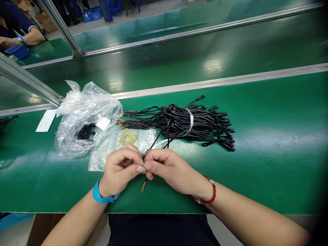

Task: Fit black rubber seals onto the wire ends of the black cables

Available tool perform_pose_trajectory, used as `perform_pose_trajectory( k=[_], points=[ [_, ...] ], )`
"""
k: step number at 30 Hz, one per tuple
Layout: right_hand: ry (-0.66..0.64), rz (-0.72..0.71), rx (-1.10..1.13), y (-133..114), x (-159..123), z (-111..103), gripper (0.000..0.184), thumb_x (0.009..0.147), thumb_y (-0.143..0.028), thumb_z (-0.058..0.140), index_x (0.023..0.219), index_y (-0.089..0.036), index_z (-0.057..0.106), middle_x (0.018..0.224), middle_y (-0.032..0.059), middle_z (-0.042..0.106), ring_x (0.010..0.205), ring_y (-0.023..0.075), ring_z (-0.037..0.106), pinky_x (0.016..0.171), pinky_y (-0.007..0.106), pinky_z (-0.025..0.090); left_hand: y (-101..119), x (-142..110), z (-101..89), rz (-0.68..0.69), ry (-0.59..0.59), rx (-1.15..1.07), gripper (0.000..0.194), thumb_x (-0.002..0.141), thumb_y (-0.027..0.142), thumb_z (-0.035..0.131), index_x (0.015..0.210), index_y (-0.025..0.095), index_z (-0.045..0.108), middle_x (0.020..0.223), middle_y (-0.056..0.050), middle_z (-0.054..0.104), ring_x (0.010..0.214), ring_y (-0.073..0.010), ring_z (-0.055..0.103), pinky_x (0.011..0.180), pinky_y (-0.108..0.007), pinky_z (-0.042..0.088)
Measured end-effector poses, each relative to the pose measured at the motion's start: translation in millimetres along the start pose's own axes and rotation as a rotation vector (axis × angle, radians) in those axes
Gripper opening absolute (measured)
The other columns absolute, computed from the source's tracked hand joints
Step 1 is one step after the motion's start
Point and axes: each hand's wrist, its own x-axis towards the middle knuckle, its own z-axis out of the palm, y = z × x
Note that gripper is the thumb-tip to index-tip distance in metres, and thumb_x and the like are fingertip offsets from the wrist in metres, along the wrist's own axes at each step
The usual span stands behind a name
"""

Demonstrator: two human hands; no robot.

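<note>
My left hand (123, 167), with a blue band at the wrist, and my right hand (166, 167) meet fingertip to fingertip above the green bench. The right fingers are closed around a black cable (153, 140) that runs back to a tied bundle of black cables (176, 119). Below the fingertips, its thin red and yellow wire ends (144, 186) stick out. The left thumb and index finger are pinched against the right ones; what lies between them is hidden. Just beyond the hands, a tan sponge (128, 137) with a hole lies on a flat clear plastic bag (98, 160).
A clear plastic bag (74, 112) with small black parts (86, 132) stands at the left, near a white paper tag (46, 120). Metal rails (215, 81) edge the bench's far side. Across it, another person's arm (33, 36) rests by a blue tray (17, 52).
</note>
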Motion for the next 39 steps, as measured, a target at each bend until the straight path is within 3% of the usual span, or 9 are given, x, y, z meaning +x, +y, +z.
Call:
perform_pose_trajectory(
  k=[6,13,32,35,37,39],
  points=[
    [-0.052,0.086,0.161,1,3,2,0.038,0.073,-0.05,0.068,0.067,-0.014,0.057,0.058,-0.0031,0.055,0.054,0.0066,0.049,0.054,0.02,0.043,1,1,0.2,0.009,-0.041,-0.008,0.005,0.078,0.016,0.066,0.076,0.019,0.063,0.065,0.0,0.059,0.063,-0.0117,0.053,0.061,-0.027,0.044],
    [-0.018,0.069,0.164,3,1,1,0.037,0.075,-0.047,0.068,0.066,-0.013,0.058,0.058,-0.0026,0.056,0.054,0.0061,0.05,0.053,0.019,0.042,0,-4,3.1,-0.025,0.023,-0.04,0.009,0.078,0.013,0.065,0.084,0.019,0.061,0.072,-0.001,0.054,0.067,-0.0114,0.052,0.059,-0.024,0.044],
    [-0.041,0.081,0.231,8,3,3,0.037,0.077,-0.049,0.065,0.068,-0.014,0.058,0.056,-0.0028,0.056,0.05,0.0071,0.05,0.052,0.022,0.043,-2,-5,4.6,0.139,0.057,0.171,0.008,0.08,0.009,0.059,0.08,0.017,0.058,0.07,0.0,0.055,0.065,-0.0118,0.051,0.062,-0.028,0.042],
    [0.022,0.047,0.205,7,4,2,0.035,0.08,-0.046,0.062,0.067,-0.014,0.056,0.058,-0.002,0.056,0.052,0.0071,0.05,0.053,0.022,0.043,5,-4,2.4,0.167,0.056,0.161,0.009,0.08,0.008,0.057,0.082,0.017,0.057,0.073,-0.002,0.055,0.068,-0.0126,0.053,0.063,-0.028,0.043],
    [0.139,-0.022,0.169,5,5,-2,0.027,0.081,-0.039,0.06,0.07,-0.014,0.057,0.063,-0.0014,0.057,0.055,0.0072,0.05,0.054,0.021,0.042,14,-4,2.3,0.167,-0.016,0.146,0.013,0.08,0.006,0.053,0.085,0.018,0.057,0.077,-0.003,0.058,0.07,-0.0135,0.055,0.065,-0.029,0.045],
    [0.256,-0.115,0.13,3,7,-6,0.015,0.08,-0.03,0.058,0.076,-0.016,0.059,0.068,-0.0011,0.058,0.059,0.0081,0.052,0.055,0.022,0.043,22,-6,5.4,0.092,-0.312,0.116,0.015,0.081,0.006,0.051,0.085,0.019,0.056,0.078,-0.004,0.061,0.071,-0.0135,0.057,0.067,-0.027,0.048]
  ],
)
